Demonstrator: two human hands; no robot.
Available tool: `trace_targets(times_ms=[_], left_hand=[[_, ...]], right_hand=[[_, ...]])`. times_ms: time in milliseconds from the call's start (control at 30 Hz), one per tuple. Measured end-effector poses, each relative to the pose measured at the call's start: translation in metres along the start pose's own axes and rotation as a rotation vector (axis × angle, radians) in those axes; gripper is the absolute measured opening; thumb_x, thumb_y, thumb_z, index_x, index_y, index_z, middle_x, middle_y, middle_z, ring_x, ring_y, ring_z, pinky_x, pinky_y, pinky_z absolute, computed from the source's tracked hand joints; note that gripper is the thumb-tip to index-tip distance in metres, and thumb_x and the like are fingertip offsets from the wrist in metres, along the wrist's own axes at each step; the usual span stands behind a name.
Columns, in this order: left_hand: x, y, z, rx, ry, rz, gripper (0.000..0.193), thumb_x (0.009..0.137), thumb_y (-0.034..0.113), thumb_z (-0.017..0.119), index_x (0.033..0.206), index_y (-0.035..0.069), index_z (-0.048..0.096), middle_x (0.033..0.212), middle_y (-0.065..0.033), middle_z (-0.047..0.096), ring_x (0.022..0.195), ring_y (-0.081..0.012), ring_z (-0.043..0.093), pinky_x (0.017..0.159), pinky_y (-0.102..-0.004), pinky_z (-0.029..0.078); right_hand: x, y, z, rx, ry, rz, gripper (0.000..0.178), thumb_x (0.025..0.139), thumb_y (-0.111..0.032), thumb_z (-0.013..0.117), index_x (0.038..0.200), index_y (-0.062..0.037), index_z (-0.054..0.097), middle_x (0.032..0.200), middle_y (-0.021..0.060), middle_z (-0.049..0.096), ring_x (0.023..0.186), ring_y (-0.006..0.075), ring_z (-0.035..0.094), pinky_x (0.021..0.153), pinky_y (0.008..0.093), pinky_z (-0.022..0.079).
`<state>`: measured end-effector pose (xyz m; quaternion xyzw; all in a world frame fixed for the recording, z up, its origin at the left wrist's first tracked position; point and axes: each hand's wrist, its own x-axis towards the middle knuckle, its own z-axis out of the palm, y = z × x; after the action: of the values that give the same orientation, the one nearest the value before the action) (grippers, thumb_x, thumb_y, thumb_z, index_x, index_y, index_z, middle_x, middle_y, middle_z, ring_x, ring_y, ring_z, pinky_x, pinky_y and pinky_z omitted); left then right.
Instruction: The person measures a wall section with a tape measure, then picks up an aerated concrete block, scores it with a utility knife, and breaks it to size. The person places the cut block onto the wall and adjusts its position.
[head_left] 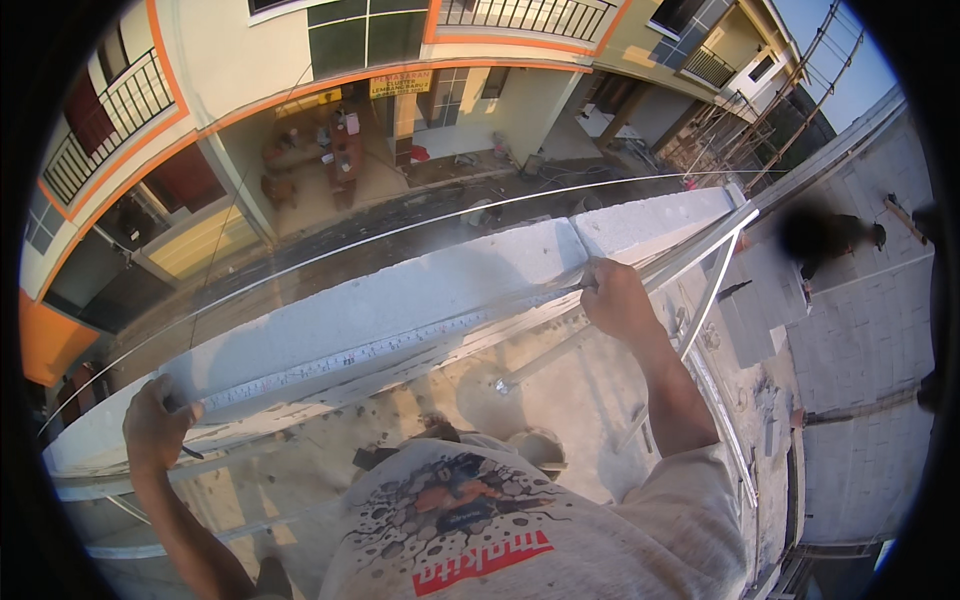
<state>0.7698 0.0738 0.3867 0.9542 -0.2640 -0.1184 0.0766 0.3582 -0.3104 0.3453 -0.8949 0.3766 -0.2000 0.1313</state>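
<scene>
A pale tape measure (345,358) is stretched along the near edge of a wall top of light grey blocks (400,285). My left hand (158,425) is closed at its left end, around a dark part that I take to be the case, mostly hidden by the fingers. At the other end, my right hand (618,300) pinches the tape beside the joint between two blocks. A small dark tip shows by those fingers; I cannot make out what it is. Both hands rest at the wall's top edge.
Metal scaffold tubes (715,285) stand at the right, near another person (835,240) beside a grey block wall (870,320). A white string line (400,229) runs beyond the blocks. Far below lies a street with houses; a bucket (540,450) is on the floor beneath me.
</scene>
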Motion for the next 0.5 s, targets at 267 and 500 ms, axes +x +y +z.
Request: trace_targets(times_ms=[267, 500], left_hand=[[0.006, -0.002, -0.001, -0.002, -0.026, 0.04, 0.033, 0.066, 0.02, 0.077, 0.083, -0.002, 0.06, 0.075, -0.0156, 0.063, 0.071, -0.0305, 0.061, 0.069, -0.0403, 0.046], [0.0, 0.001, -0.001, -0.031, -0.016, 0.026, 0.032, 0.066, 0.022, 0.077, 0.078, -0.002, 0.058, 0.069, -0.0147, 0.06, 0.065, -0.0313, 0.057, 0.065, -0.0403, 0.044]], right_hand=[[0.003, 0.009, 0.002, 0.012, 0.256, -0.123, 0.01, 0.073, 0.001, 0.062, 0.083, -0.0005, 0.059, 0.079, 0.0192, 0.061, 0.073, 0.0396, 0.062, 0.066, 0.0449, 0.051], [0.065, 0.004, 0.013, -0.107, 0.214, -0.177, 0.012, 0.073, 0.0, 0.064, 0.085, 0.0006, 0.06, 0.083, 0.0176, 0.062, 0.08, 0.0373, 0.063, 0.071, 0.0424, 0.051]])
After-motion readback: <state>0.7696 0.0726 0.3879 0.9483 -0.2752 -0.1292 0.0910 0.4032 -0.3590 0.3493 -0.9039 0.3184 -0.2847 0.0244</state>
